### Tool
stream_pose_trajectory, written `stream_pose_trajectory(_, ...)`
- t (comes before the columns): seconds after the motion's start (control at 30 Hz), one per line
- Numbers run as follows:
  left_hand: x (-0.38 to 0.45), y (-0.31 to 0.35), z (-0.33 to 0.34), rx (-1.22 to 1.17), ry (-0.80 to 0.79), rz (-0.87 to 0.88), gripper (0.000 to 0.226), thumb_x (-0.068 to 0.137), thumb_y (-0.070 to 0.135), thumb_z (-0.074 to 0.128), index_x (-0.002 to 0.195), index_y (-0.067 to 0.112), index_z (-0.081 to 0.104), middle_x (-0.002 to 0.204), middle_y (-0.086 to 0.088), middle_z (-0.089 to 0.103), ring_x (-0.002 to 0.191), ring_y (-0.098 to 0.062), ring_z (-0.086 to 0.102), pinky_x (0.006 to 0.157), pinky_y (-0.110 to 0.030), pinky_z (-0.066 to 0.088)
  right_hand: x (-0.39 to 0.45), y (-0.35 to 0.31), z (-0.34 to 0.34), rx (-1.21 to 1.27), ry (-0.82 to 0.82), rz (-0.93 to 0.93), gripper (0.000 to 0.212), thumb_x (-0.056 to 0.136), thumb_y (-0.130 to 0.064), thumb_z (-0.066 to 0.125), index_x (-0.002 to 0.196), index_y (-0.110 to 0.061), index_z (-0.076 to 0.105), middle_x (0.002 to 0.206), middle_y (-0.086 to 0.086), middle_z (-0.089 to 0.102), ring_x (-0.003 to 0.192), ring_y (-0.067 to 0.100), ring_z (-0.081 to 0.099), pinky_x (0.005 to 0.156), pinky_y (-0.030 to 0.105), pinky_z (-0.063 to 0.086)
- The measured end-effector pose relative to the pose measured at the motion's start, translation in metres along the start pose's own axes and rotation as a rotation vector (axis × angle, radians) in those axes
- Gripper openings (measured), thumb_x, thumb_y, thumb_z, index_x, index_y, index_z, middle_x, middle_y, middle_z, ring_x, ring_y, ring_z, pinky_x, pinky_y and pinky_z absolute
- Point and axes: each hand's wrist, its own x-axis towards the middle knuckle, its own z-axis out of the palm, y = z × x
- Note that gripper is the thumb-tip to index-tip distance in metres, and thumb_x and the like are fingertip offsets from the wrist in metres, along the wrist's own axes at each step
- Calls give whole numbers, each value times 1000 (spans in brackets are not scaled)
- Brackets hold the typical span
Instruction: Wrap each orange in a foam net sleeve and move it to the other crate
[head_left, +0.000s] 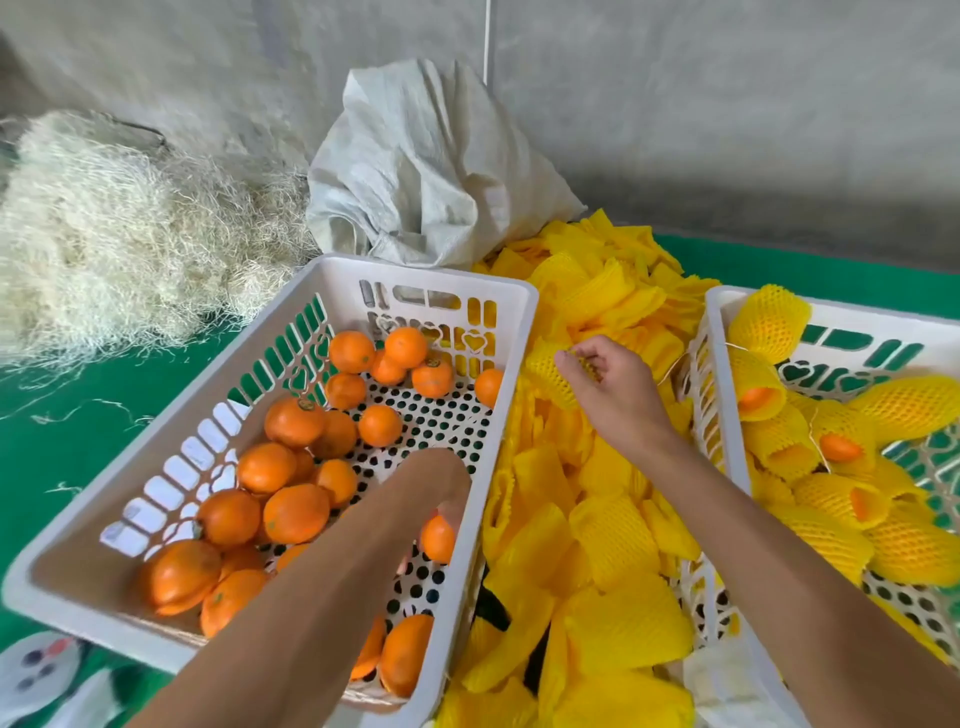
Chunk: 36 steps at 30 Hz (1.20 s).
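Presently we list the items as they lie.

Item one: our left hand (451, 512), reaching down into the left crate (426, 270) at its near right side. An orange (437, 539) lies right under the fingers, touching them; the forearm hides most of the hand, so we cannot tell whether the fingers are curled round the fruit or merely resting on it.

Item two: our right hand (610, 382), over the far part of the sleeve pile (613, 545), thumb and fingers pinching a yellow foam net sleeve (551, 375) at its right end; the sleeve juts left from the fingers.

Item three: left crate, white, perforated floor, holding loose bare oranges (296, 512) gathered mostly toward the left and near sides.

Item four: right crate (712, 332), white, holding sleeved oranges (826, 501), orange skin showing at several open sleeve ends.

Item five: sleeve pile, yellow, filling the gap between the two crates.

Item six: white woven sack (431, 166), crumpled, far behind the crates.

Item seven: heap of pale straw-like fibre (119, 234), far left, on the green surface (62, 452).
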Motion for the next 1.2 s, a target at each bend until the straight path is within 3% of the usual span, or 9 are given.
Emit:
stream_pose_trajectory(0.1, 10, -6, 6, -105, -175, -45, 50, 102, 17, 65, 144, -7, 49, 142, -28, 59, 126, -36, 66, 108, -42, 53, -1, 1, 0, -36, -27, 18, 22, 99, -43, 64, 100, -21, 65, 106, -4, 69, 109, 13, 61, 90, 34, 50)
stream_pose_trajectory(0.2, 12, -11, -9, -138, -130, -25, 69, 98, 23, 72, 153, -3, 39, 135, -30, 61, 110, -34, 74, 95, -43, 61, -1, 2, 0, -56, -47, 35, 25, 99, -46, 62, 103, -21, 65, 111, -2, 68, 113, 13, 60, 92, 35, 49)
stream_pose_trajectory(0.33, 4, -13, -39, -190, 354, 80, 82, 94, 26, 76, 158, 19, 25, 129, -20, 62, 84, -29, 77, 79, -44, 66, 0, 2, -1, -84, -47, 45, 24, 100, -46, 61, 104, -23, 64, 115, -2, 68, 114, 12, 58, 89, 32, 47)
stream_pose_trajectory(0.47, -7, -8, -56, -242, 1033, 262, 65, 94, 35, 74, 146, 19, 38, 123, -13, 56, 99, -33, 66, 69, -40, 52, 1, 3, -1, -80, -34, 62, 23, 100, -46, 60, 105, -24, 63, 116, -3, 67, 113, 11, 58, 89, 32, 47)
stream_pose_trajectory(0.6, -20, 14, -58, -537, 1413, 678, 63, 97, 31, 73, 151, 29, 40, 141, -10, 42, 106, -27, 61, 79, -32, 55, 4, 1, -2, -7, 48, 63, 26, 102, -46, 57, 108, -21, 63, 110, -5, 67, 107, 9, 59, 84, 30, 47)
stream_pose_trajectory(0.7, -34, 37, -51, -607, 1405, 972, 71, 97, 36, 73, 157, 38, 33, 145, 0, 39, 112, -7, 52, 85, -9, 48, 4, -4, 0, 87, 180, 60, 29, 104, -47, 52, 110, -20, 60, 92, -5, 65, 78, 6, 59, 70, 28, 45)
stream_pose_trajectory(0.77, -41, 49, -41, -629, 1335, 1028, 82, 95, 39, 74, 160, 38, 23, 147, 6, 44, 110, -4, 53, 82, -11, 47, 3, -10, 0, 157, 265, 52, 30, 105, -46, 49, 109, -18, 57, 84, -6, 60, 65, 2, 52, 62, 26, 42)
stream_pose_trajectory(1.03, -33, 55, -34, -586, 1271, 920, 74, 99, 39, 70, 160, 22, 32, 149, -1, 47, 120, -19, 60, 94, -31, 55, -6, -31, -1, 242, 417, -166, 15, 108, -35, 48, 106, -21, 51, 70, -23, 52, 57, -1, 45, 51, 12, 36)
stream_pose_trajectory(1.2, -33, 54, -35, -506, 1267, 905, 82, 102, 40, 65, 167, 24, 18, 145, -4, 54, 113, -17, 63, 89, -18, 46, -6, -34, -4, 105, 389, -209, 15, 108, -39, 48, 110, -26, 55, 85, -24, 59, 74, 2, 57, 58, 11, 42)
